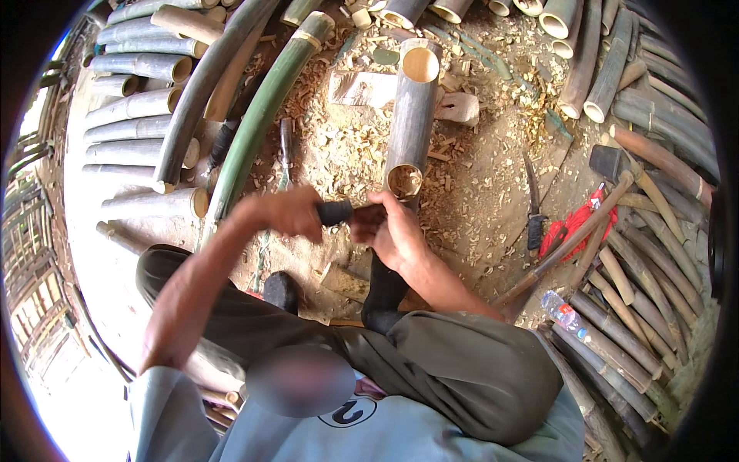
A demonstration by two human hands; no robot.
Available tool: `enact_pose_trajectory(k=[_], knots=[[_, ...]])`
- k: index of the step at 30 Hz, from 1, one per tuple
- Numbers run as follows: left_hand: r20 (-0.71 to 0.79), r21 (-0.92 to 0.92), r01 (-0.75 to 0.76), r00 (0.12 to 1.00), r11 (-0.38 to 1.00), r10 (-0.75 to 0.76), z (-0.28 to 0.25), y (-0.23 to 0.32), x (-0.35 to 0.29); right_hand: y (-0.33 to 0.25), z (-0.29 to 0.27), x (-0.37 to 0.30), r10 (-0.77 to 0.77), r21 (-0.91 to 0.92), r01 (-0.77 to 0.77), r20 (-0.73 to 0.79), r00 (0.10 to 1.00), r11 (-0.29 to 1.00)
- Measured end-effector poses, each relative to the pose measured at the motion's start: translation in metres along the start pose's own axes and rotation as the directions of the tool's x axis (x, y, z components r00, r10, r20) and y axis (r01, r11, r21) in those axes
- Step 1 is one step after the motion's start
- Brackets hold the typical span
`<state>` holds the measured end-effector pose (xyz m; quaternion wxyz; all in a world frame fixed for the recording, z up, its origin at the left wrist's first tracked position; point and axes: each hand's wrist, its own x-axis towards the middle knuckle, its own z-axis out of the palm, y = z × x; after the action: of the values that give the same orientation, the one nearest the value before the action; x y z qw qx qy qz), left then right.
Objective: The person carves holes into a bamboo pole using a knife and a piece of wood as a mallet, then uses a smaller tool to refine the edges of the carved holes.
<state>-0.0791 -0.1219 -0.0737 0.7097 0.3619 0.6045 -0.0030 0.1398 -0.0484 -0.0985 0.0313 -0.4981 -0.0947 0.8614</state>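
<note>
A grey bamboo tube (408,127) lies lengthwise in front of me, with a pale oval opening at its far part and a round opening holding shavings at its near end. My left hand (296,212), slightly blurred, is closed around a tool with a black cylindrical handle (335,213). Close to the tube's near end, my right hand (396,233) has its fingers curled beside the handle's tip and its thumb pointing up. What lies inside those fingers is dark and hidden. The tool's working end does not show.
Wood shavings (477,200) cover the ground. A green bamboo pole (265,123) slants on the left, near stacked bamboo tubes (142,108). To the right lie a curved knife (533,200), a dark-headed hammer (608,163), red cloth (573,223), a plastic bottle (562,312) and more bamboo (616,362).
</note>
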Motion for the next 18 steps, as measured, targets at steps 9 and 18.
enact_pose_trajectory(k=[9,18], knots=[[-0.55,-0.435,-0.095,0.816,0.895,-0.18,0.209,0.078,0.05,-0.029,-0.065,0.005,-0.409,-0.929,0.12,-0.035,0.912,0.349],[-0.649,-0.221,-0.079,0.756,0.972,-0.087,0.134,-0.018,0.022,-0.001,-0.03,0.018,-0.223,-0.568,0.231,0.084,0.971,0.79]])
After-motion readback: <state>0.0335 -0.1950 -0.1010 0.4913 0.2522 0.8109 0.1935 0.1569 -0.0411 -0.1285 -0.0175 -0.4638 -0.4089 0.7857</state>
